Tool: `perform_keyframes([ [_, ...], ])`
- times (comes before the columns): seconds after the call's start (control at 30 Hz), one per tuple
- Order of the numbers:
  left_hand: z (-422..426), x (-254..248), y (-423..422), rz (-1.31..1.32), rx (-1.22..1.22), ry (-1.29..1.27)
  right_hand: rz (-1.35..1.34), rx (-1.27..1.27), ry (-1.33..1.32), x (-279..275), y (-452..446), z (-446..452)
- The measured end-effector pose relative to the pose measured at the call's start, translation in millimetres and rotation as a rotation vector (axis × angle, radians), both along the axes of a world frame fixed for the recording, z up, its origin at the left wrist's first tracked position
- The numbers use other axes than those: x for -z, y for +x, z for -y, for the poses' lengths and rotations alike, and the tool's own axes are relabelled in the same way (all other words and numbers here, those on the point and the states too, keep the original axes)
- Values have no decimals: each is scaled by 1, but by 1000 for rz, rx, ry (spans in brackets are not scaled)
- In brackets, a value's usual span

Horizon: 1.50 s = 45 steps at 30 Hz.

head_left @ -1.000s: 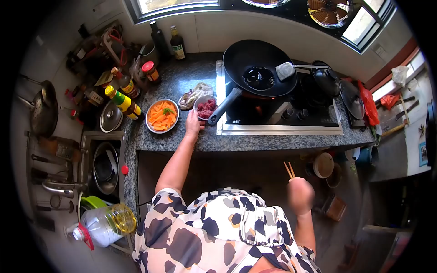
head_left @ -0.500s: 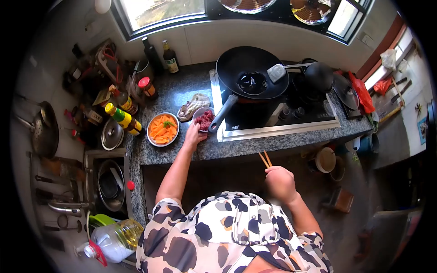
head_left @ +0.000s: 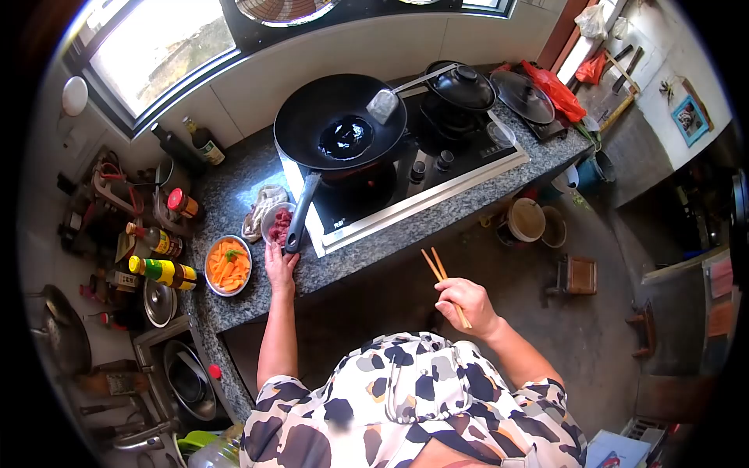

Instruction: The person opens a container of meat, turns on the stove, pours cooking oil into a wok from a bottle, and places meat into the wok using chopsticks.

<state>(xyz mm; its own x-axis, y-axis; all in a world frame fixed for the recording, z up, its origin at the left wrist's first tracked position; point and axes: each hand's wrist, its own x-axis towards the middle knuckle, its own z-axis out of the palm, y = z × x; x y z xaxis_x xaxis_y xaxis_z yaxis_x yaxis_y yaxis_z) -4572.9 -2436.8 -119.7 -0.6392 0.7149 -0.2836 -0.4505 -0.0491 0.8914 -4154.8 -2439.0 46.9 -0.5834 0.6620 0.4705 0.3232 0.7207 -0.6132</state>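
Note:
My left hand is at the near rim of a small bowl of dark red meat, fingers against it on the counter. The wok's handle reaches over the bowl's right side. A black wok sits on the stove with shiny liquid at its bottom, and a metal spatula rests in it. In front of my body, my right hand is closed round a pair of wooden chopsticks pointing up and left. Left of the meat stands a bowl of orange slices with a bit of green.
A crumpled cloth lies behind the meat bowl. Sauce bottles and a red-lidded jar crowd the left. A lidded black pot is on the back right burner, with a glass lid beside it. The sink is lower left.
The view has turned toward the right side of the room. My right hand with the chopsticks has come inward, nearer the counter. My left hand stays at the meat bowl.

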Motion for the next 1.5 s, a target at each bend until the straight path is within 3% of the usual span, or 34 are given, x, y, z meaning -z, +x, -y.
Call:
perform_keyframes([
  [0.37,25,-4,38,-141,-271,-105,-97,250,142,-27,80,-82],
  [0.5,48,-8,67,-195,-348,-63,-149,201,107,-32,106,-151],
  [0.63,66,-2,103,-306,-411,-201,-199,71,100,-34,108,-200],
  [0.9,51,-10,152,-350,-536,-193,-100,-233,58,-20,87,-237],
  [0.97,51,-6,135,-555,-535,-213,-94,-271,15,-18,85,-243],
  [1.1,42,-60,86,-1097,-515,-413,-92,-320,9,-19,71,-237],
  [1.3,12,-79,-37,-1668,-146,-509,-61,-354,-16,-19,52,-194],
  [1.43,-20,-70,-89,-1738,60,-675,-63,-277,-7,-11,41,-161],
  [1.5,-34,-65,-108,-1599,84,-593,-38,-236,-1,-15,31,-143],
])
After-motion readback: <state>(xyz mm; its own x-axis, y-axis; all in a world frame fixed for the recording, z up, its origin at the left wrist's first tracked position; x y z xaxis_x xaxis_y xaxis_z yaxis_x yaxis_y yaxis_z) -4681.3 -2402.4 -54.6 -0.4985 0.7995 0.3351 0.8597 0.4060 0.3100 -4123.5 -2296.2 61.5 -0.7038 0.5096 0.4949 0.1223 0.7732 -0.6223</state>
